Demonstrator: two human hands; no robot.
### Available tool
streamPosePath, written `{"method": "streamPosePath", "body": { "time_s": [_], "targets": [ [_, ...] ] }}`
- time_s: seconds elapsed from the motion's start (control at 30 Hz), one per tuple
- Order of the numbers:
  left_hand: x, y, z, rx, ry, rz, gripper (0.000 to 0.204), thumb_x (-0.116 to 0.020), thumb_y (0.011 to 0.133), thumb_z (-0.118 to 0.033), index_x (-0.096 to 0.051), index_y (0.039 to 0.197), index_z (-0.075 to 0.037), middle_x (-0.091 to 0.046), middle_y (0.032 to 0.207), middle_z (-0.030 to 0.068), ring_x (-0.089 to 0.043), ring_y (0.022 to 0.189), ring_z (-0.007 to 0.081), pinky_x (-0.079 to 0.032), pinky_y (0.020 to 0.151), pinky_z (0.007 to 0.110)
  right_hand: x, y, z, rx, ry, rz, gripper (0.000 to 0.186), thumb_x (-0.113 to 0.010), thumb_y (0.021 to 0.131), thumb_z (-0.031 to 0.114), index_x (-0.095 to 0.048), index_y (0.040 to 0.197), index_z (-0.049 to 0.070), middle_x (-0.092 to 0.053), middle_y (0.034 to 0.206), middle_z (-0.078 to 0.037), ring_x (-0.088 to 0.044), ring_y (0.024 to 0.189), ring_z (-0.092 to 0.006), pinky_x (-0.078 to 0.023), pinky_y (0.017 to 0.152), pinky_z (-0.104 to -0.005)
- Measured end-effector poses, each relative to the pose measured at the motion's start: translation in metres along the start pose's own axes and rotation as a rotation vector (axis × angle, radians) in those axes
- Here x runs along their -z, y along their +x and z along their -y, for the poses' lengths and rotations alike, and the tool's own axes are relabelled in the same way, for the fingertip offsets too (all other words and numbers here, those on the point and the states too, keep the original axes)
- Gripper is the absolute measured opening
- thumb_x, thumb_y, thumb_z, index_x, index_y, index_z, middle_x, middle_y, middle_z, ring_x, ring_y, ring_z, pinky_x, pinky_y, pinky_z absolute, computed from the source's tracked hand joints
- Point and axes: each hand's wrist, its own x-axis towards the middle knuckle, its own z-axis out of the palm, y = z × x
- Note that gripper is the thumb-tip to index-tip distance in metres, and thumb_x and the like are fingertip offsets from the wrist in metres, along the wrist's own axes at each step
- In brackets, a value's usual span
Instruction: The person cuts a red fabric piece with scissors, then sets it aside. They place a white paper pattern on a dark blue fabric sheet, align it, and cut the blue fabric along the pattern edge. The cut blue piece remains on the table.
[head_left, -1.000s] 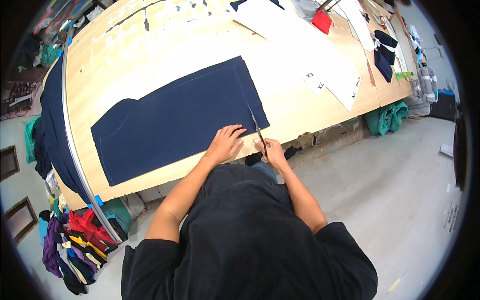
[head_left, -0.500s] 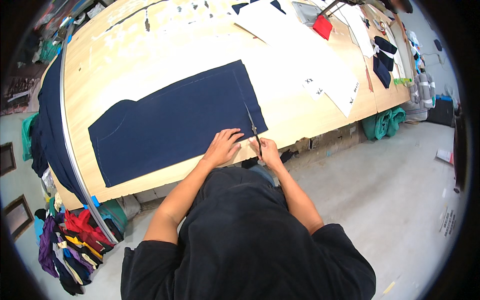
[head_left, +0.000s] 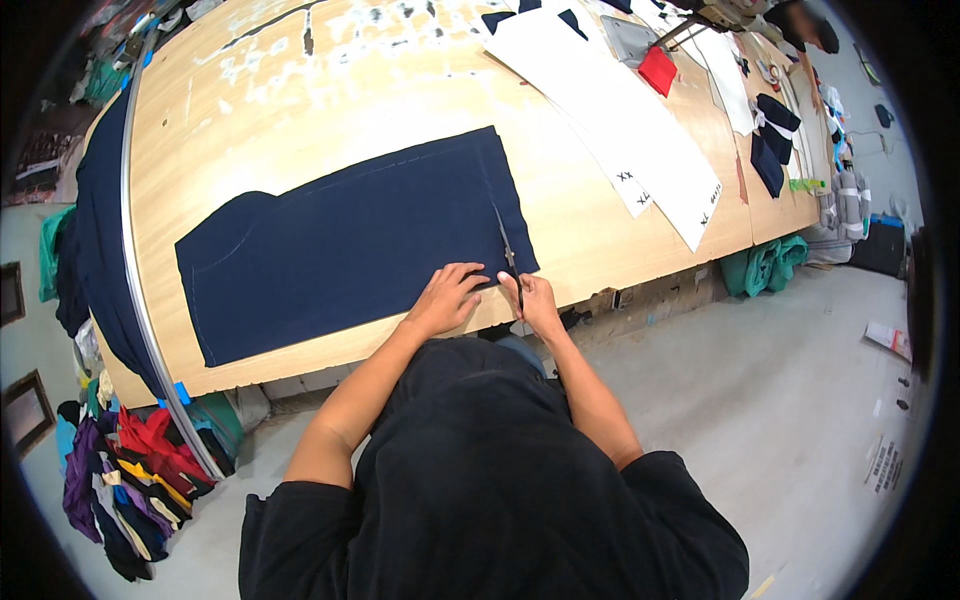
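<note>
A large dark navy piece of fabric (head_left: pixel 350 240) lies flat on the wooden table (head_left: pixel 620 260), with pale chalk lines along its edges. My right hand (head_left: pixel 533 300) is closed round the handles of a pair of scissors (head_left: pixel 509 255). The blades lie at the cloth's right end, pointing away from me along the chalk line there. Just left of the scissors, my left hand (head_left: pixel 447 299) rests on the near edge of the fabric with its fingers spread. Part of the scissor handles is hidden by my right fingers.
White paper pattern pieces (head_left: pixel 610 120) lie on the table's far right, beside a red object (head_left: pixel 657 71). A metal rail (head_left: pixel 133 240) crosses the left end, with navy cloth (head_left: pixel 100 230) beyond it. Colourful garments (head_left: pixel 135 480) are piled on the floor. Another person (head_left: pixel 805 30) is at the far right.
My view has shifted slightly, so the table and its surroundings sit a little differently. Both hands, the scissors and the fabric keep nearly the same places relative to each other.
</note>
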Motion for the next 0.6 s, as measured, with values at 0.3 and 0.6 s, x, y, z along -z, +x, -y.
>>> {"method": "streamPosePath", "body": {
  "time_s": [0.3,0.6],
  "targets": [
    [0.003,0.002,0.0,0.032,-0.031,0.004,0.035,-0.066,0.101,-0.017,-0.068,0.135,-0.011,-0.056,0.151,0.0078,-0.048,0.142,0.0309,-0.041,0.116,0.047,-0.004,0.019,0.023,-0.068,0.123,-0.021,0.056,-0.079,0.098,0.052,-0.051,0.072,0.012,-0.045,0.053,0.003,-0.042,0.041,-0.0088,-0.033,0.042,-0.0274],
    [0.004,0.004,0.004,0.059,-0.09,0.041,0.034,-0.066,0.102,-0.017,-0.068,0.135,-0.012,-0.056,0.15,0.0075,-0.048,0.141,0.0326,-0.04,0.117,0.049,-0.002,0.016,0.015,0.003,0.061,-0.039,0.058,-0.079,0.097,0.054,-0.051,0.069,0.011,-0.047,0.056,0.002,-0.044,0.043,-0.0084,-0.034,0.042,-0.0278]
  ]
}}
